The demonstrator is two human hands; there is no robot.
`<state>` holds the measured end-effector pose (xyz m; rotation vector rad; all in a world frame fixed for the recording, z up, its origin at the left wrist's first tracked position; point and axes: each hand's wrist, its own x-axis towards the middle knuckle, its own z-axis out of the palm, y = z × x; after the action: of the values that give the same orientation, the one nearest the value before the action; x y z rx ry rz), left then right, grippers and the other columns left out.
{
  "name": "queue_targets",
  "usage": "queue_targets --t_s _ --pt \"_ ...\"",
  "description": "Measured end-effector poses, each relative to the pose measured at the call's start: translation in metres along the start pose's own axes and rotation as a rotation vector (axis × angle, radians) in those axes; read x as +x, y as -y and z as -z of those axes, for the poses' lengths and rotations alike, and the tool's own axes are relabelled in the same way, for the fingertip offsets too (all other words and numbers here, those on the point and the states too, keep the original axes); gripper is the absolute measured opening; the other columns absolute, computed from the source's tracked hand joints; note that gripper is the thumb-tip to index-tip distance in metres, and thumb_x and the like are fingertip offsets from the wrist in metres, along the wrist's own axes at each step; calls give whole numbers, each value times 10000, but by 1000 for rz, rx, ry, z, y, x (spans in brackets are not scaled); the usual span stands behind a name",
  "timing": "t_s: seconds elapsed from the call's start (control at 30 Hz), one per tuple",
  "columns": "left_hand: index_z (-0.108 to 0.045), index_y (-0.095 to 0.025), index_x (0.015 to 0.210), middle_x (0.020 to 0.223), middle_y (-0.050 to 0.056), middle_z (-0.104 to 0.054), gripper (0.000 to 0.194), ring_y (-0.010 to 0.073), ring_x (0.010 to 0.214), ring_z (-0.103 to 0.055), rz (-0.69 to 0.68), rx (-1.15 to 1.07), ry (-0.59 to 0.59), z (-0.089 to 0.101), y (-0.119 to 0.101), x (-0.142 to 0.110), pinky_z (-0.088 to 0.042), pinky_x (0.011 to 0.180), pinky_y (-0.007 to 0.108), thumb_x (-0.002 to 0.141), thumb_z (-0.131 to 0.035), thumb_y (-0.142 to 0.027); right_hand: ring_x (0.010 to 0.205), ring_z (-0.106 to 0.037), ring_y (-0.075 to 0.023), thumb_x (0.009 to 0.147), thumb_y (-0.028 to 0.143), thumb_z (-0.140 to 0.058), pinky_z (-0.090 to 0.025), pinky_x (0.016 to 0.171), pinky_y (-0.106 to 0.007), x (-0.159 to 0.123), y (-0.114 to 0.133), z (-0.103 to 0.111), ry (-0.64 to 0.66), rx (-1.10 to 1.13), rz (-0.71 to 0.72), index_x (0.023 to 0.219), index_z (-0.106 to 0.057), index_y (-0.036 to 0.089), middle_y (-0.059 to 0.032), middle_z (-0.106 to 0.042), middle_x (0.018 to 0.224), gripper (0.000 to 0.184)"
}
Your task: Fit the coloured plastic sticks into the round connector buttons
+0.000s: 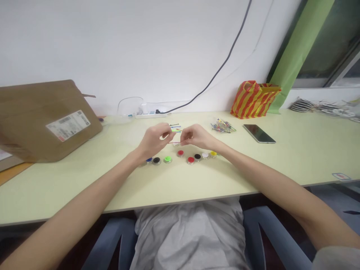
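Note:
A thin red strip [174,142] stretches between my two hands, above the table. My left hand [154,138] is closed in a pinch at the strip's left end. At its right end, my right hand [195,135] has curled fingers pressed together on it. Small round pieces with coloured tops lie in a loose row below the hands, among them a green one [168,159], a black one [156,161], a red one [191,160] and a yellow one [213,154]. Just behind my fingers are thin coloured strips [176,126], partly hidden.
A cardboard box [50,120] stands at the left. Behind sits a power strip [150,115] with a dark cable [216,73]. To the right are a pile of coloured thin pieces [223,126], a dark-screened tablet or phone [258,134] and a striped bag [253,99].

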<state>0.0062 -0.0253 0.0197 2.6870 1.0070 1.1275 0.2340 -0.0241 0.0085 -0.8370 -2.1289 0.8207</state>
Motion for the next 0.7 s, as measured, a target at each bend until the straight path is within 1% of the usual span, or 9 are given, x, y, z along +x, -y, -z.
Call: queue_targets --t_s 0.03,0.07,0.13,0.2,0.27,0.4,0.53,0.63,0.7 --pt "-569 -192 751 764 15 -543 289 147 726 -480 -10 -3 21 1 1 1 -396 692 286 978 -540 -370 701 -646 -152 763 259 -754 -500 697 -274 0 0 -2 33 9 8 755 -702 145 -29 -723 750 125" --pt "-608 -193 802 809 24 -578 247 153 764 -515 -19 -16 81 2 2 1 -414 719 284 969 -552 -366 695 -647 -153 759 254 -755 -501 693 -274 -1 1 -4 56 11 14 747 -701 144 -30 -723 742 123" --pt "-655 -194 856 832 23 -625 215 153 771 -550 -21 -64 259 3 5 1 -427 717 277 956 -566 -363 689 -660 -160 761 241 -750 -502 677 -273 -1 0 -7 96 18 17 739 -696 141 -36 -727 729 116" --pt "-677 -191 841 796 14 -654 237 144 727 -558 0 -117 418 3 8 0 -422 678 266 951 -567 -371 711 -687 -174 774 237 -739 -513 679 -278 -2 -1 -9 134 49 9 741 -688 138 -50 -743 744 116" --pt "-693 -187 819 772 12 -674 266 138 698 -568 35 -151 505 2 11 -1 -418 647 259 943 -577 -392 732 -703 -185 776 250 -749 -522 690 -283 -2 -3 -10 162 75 0 739 -683 138 -59 -754 755 135" --pt "-745 -200 890 814 14 -705 235 141 704 -594 83 -187 565 -1 14 -3 -420 627 254 901 -635 -408 726 -684 -174 761 288 -784 -517 699 -279 -2 -6 -10 164 39 -12 717 -691 144 -49 -746 747 177" --pt "-777 -215 950 828 16 -709 241 143 706 -590 95 -213 596 -3 13 -3 -410 615 256 897 -634 -401 718 -637 -154 763 293 -786 -495 693 -268 -1 -6 -9 149 -33 19 700 -716 154 -39 -732 767 168" --pt "-784 -214 935 809 14 -708 229 140 695 -577 96 -235 592 -3 12 -3 -403 606 254 883 -639 -384 731 -626 -154 781 288 -765 -488 701 -268 -1 -2 -5 190 -54 34 723 -745 152 -42 -729 779 148" --pt "-782 -209 915 793 14 -704 223 139 692 -571 97 -249 581 -2 11 -2 -402 607 252 873 -649 -382 740 -634 -161 789 288 -753 -492 700 -269 -3 2 -3 227 -50 13 742 -759 152 -46 -735 787 144"
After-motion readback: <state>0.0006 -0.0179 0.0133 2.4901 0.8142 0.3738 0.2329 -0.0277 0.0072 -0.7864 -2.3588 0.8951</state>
